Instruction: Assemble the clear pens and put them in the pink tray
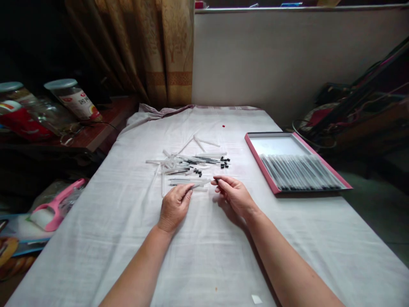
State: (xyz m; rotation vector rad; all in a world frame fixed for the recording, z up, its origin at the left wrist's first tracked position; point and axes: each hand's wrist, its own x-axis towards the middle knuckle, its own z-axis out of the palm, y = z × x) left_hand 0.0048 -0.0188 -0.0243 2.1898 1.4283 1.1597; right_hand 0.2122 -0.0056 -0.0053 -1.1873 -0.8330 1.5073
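Observation:
My left hand (175,207) is closed in a pinch on a slim, clear pen barrel (202,184), which points right toward my other hand. My right hand (234,194) pinches a small black pen plug (217,181), close to the barrel's end; whether the two touch I cannot tell. Just beyond my hands lie loose clear barrels (153,161) and dark pen refills (207,160) in a pile. Several black plugs (225,165) sit at the pile's right side, with another small cluster (198,172) nearer my left hand.
A pink-edged box (270,172) on the right holds a row of assembled pens (300,172). A tiny red piece (223,126) lies toward the back of the white tablecloth (204,264). Jars (76,100) stand on a side table at left; a white scrap (256,299) lies in front.

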